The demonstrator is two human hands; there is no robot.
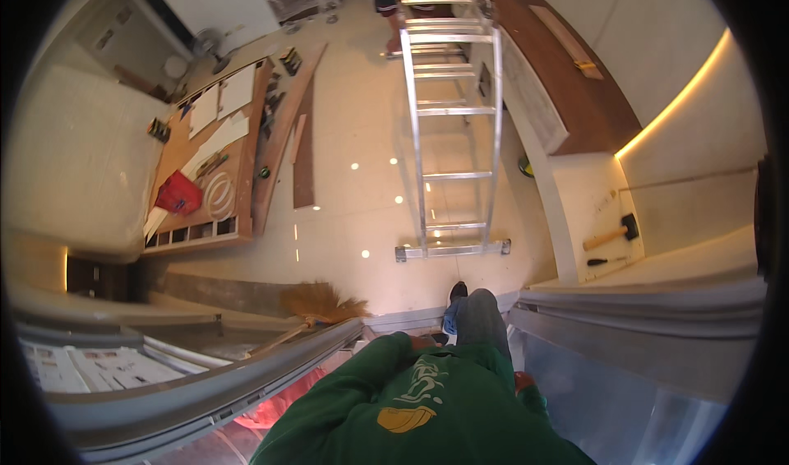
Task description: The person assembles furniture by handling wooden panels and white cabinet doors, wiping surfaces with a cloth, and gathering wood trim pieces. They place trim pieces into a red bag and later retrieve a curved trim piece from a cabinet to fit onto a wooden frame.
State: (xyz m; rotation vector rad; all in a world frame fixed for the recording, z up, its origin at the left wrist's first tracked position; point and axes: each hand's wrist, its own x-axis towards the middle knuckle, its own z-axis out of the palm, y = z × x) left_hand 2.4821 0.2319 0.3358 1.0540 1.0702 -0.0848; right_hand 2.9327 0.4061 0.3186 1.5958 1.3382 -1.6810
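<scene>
My left hand (424,342) is only partly in sight at the front of my waist, past the green sleeve; its fingers are hidden. By my right thigh a small part of my right hand (523,380) shows, fingers too hidden to read. I cannot see anything held in either. My jeans-clad leg (485,321) and a dark shoe (458,291) are at the doorway's track. Nearest to my left is a grey sliding door frame (246,379), with a straw broom (322,302) just beyond it. A glass panel (608,366) stands to my right.
An aluminium ladder (456,112) stands ahead on the tiled floor. At left, a wooden panel table (234,148) bears a red bag (178,194) and tools; long boards (288,136) lie beside it. A mallet (612,233) rests on the right ledge. Another person (389,4) is beyond the ladder.
</scene>
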